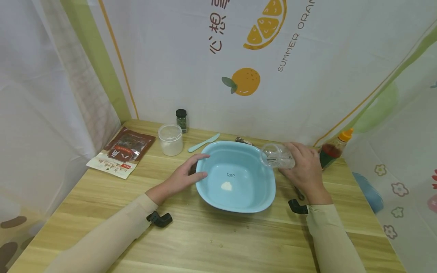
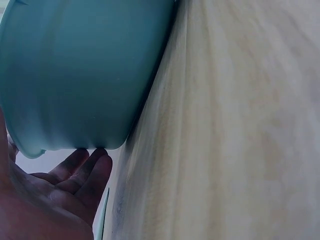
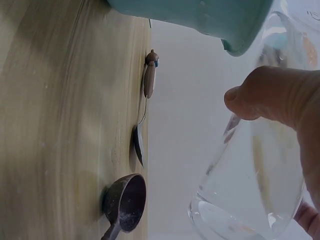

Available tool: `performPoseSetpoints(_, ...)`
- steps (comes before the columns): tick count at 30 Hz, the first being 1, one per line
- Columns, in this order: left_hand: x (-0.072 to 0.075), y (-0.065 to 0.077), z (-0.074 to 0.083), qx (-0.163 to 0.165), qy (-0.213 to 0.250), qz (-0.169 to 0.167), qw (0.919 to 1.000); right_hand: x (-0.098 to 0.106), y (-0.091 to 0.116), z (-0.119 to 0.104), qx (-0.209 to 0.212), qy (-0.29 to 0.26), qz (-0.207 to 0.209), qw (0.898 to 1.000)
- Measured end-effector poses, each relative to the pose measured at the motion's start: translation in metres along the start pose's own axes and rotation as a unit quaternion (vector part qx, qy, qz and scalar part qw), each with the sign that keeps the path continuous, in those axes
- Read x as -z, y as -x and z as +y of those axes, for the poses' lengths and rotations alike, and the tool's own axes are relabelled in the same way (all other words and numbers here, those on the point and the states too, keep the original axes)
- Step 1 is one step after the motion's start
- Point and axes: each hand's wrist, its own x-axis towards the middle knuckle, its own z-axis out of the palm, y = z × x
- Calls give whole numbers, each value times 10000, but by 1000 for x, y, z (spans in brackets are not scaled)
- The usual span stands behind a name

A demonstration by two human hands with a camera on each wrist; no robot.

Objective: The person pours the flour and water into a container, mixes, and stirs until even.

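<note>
A light blue basin (image 1: 235, 197) stands on the wooden table, with a small white patch on its floor. At its left rim, my left hand (image 1: 181, 175) grips the basin, thumb over the edge; in the left wrist view the fingertips (image 2: 102, 156) touch the outer wall. My right hand (image 1: 305, 167) holds a clear cup (image 1: 286, 156) tilted, its mouth toward the basin's right rim. Through the right wrist view the thumb (image 3: 252, 95) lies along the see-through wall of the cup.
Behind the basin lie a pale green spreader (image 1: 204, 143) and a spoon (image 3: 139, 142). A dark scoop (image 3: 125, 202) rests at right, near an orange-capped bottle (image 1: 332, 149). At left are a lidded plastic jar (image 1: 170, 144), a spice jar (image 1: 182, 122) and a spice bag (image 1: 123, 151).
</note>
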Motion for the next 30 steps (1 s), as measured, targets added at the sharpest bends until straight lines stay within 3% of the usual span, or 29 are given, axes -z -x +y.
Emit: performPoseSetpoints(30, 0, -1, 0, 29, -22, -10, 10000, 1, 1, 3, 318, 357, -34, 9988)
